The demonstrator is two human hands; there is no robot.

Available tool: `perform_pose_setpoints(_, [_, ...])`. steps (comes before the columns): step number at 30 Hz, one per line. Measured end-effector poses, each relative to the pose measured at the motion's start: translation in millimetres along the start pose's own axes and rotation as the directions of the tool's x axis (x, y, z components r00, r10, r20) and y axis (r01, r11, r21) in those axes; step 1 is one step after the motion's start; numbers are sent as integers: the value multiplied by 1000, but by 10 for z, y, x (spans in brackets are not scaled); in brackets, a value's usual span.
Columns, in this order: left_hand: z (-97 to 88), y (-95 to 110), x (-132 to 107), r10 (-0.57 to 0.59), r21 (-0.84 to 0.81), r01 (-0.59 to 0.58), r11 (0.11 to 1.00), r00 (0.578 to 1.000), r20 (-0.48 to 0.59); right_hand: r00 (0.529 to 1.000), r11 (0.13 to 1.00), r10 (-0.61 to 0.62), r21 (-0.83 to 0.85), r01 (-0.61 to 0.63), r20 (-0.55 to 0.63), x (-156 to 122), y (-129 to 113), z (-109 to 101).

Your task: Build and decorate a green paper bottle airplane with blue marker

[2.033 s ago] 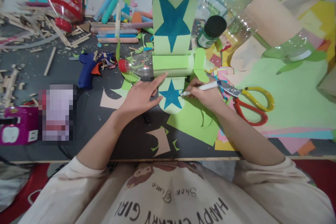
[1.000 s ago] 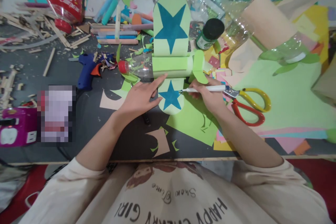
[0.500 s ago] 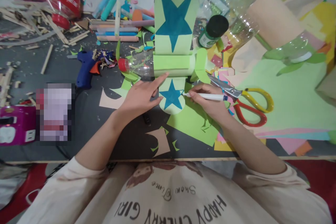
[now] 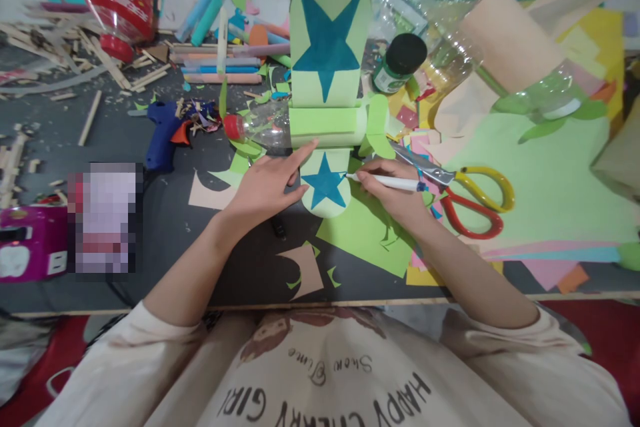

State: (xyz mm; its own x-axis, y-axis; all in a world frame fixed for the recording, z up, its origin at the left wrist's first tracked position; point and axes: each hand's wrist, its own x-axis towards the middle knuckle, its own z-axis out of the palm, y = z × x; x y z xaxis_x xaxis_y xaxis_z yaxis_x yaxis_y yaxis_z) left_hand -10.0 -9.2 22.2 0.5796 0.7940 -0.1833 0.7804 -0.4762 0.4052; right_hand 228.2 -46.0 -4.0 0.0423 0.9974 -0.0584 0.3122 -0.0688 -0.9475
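Note:
A bottle plane [image 4: 325,123] lies on the dark table: a clear plastic bottle with a red cap, wrapped in light green paper, with green wings that carry blue stars. My left hand [image 4: 267,183] lies flat on the near wing [image 4: 327,203], fingers stretched toward the body. My right hand [image 4: 395,190] is closed on a white marker [image 4: 387,181]. Its tip touches the right point of the small blue star [image 4: 324,188].
Yellow and red scissors [image 4: 470,197] lie right of my right hand on green paper sheets [image 4: 540,180]. A blue glue gun [image 4: 163,130], a black-capped jar [image 4: 397,61], markers [image 4: 225,60], wood sticks [image 4: 75,53], empty bottles and paper scraps crowd the table.
The marker has shifted around the star's right edge, from its lower right to its upper right point, tilting flatter. My left hand stays put.

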Motion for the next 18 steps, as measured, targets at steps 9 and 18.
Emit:
perform_pose_setpoints(9, [1,-4,3,-8,2,8,1000,1000,12,1000,998,-5,63,5,11,3,-14,-11])
perform_pose_setpoints(18, [8,-5,-4,-4,-7,4,1000,1000,4,999,999,-42,0,42,32,-3,-62,2])
